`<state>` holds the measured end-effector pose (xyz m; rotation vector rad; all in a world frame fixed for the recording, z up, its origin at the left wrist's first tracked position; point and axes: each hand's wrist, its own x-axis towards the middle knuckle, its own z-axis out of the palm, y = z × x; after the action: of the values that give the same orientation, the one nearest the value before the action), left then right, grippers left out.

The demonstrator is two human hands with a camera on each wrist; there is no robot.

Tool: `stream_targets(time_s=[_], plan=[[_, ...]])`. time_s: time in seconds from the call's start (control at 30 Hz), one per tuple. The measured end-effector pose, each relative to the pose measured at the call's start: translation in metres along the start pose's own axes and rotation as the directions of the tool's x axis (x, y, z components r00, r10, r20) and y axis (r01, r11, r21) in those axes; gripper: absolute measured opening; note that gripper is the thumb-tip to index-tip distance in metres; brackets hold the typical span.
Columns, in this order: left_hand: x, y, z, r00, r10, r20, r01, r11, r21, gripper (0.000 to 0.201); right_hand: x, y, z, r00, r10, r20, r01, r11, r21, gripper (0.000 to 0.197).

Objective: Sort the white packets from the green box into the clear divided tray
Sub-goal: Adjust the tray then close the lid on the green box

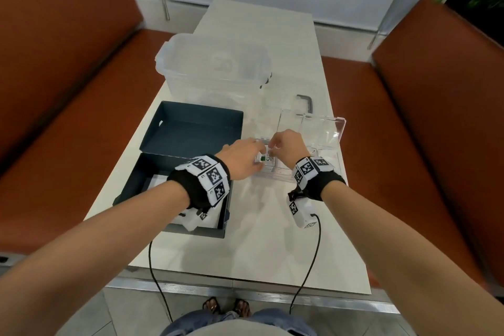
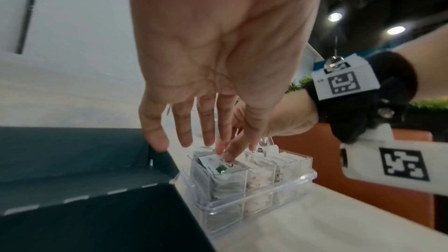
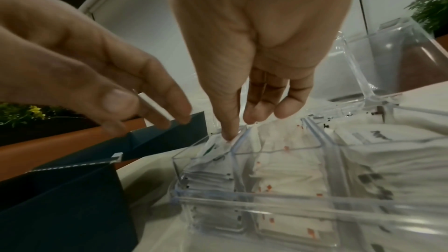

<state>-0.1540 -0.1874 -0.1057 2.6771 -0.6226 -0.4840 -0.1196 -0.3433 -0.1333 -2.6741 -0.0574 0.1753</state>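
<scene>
Over tray's leftmost compartment: right hand point(image 3: 244, 49) fingers bunched, index tip pressed on top white packet point(image 2: 221, 164); left hand point(image 2: 218, 60) fingers straight and spread, one tip on same packet, nothing gripped; packet lay tilted atop stack, not seated; clear divided tray point(image 1: 275, 176) just beside green box point(image 1: 188, 142), other compartments packed too; more white visible in box; judged step: tamping packet flush; next: push down level, then reach back to box.
</scene>
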Motion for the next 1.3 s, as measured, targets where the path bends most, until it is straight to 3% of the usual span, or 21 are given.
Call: stream_targets(time_s=[0.2, 0.4, 0.6, 0.8, 0.9, 1.0, 1.07, 1.17, 1.3], plan=[[0.008, 0.007, 0.003, 0.989, -0.019, 0.147, -0.024, 0.957, 0.288, 0.043, -0.008, -0.003, 0.005, 0.999, 0.037, 0.006, -0.036, 0.992, -0.120, 0.017], [0.002, 0.005, 0.000, 0.986, -0.048, 0.160, 0.014, 0.979, 0.205, 0.038, -0.014, -0.005, 0.005, 0.999, 0.032, -0.023, -0.034, 0.994, -0.103, 0.019], [-0.023, -0.025, -0.037, 1.000, 0.012, 0.024, -0.010, 0.998, -0.054, 0.039, -0.021, -0.009, -0.024, 0.991, -0.058, -0.122, 0.067, 0.996, 0.067, 0.015], [-0.050, -0.075, -0.076, 0.989, -0.087, -0.120, 0.063, 0.980, -0.190, 0.040, -0.029, -0.034, -0.054, 0.969, -0.117, -0.217, 0.157, 0.972, 0.175, 0.015], [-0.057, -0.106, -0.093, 0.953, -0.174, -0.248, 0.118, 0.967, -0.227, 0.037, -0.028, -0.054, -0.056, 0.962, -0.120, -0.246, 0.183, 0.950, 0.252, 0.016], [-0.064, -0.140, -0.092, 0.887, -0.317, -0.336, 0.253, 0.942, -0.220, 0.041, -0.025, -0.073, -0.035, 0.993, -0.066, -0.103, 0.091, 0.959, 0.269, 0.022], [-0.069, -0.160, -0.083, 0.850, -0.430, -0.303, 0.391, 0.902, -0.184, 0.046, -0.022, -0.081, -0.014, 1.000, 0.013, 0.016, -0.016, 0.966, 0.257, 0.030], [-0.079, -0.178, -0.068, 0.803, -0.561, -0.200, 0.539, 0.828, -0.158, 0.051, -0.018, -0.090, 0.014, 0.995, 0.082, 0.052, -0.088, 0.989, 0.117, 0.039], [-0.086, -0.189, -0.053, 0.800, -0.600, -0.031, 0.540, 0.740, -0.402, 0.048, -0.018, -0.097, 0.036, 0.989, 0.144, 0.039, -0.148, 0.979, 0.139, 0.046]])
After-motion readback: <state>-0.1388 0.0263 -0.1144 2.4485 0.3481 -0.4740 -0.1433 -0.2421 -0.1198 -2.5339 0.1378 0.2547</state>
